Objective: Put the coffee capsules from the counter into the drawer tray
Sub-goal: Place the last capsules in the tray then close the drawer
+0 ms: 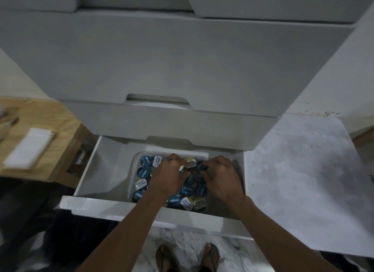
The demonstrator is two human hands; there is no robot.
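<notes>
A: Which is the biggest thing here?

B: The white cabinet [162, 59] fills the upper frame. Below the centre its lowest drawer [101, 170] is pulled out. Inside sits a clear tray [136, 160], full of capsules [144, 172], most of them blue, some with pale lids.

A: And where are the hands?

B: Both are in the tray, on top of the capsules. The left hand [169, 177] is at the centre and the right hand [220, 177] is just to the right of it. The fingers of both are curled down onto the far middle of the pile.

A: Do they hold anything?

B: The left fingertips touch a pale capsule [190, 163] at the upper middle of the tray. If either hand really grips one, he cannot tell. That capsule lies between the two hands, a little nearer to the left.
</notes>
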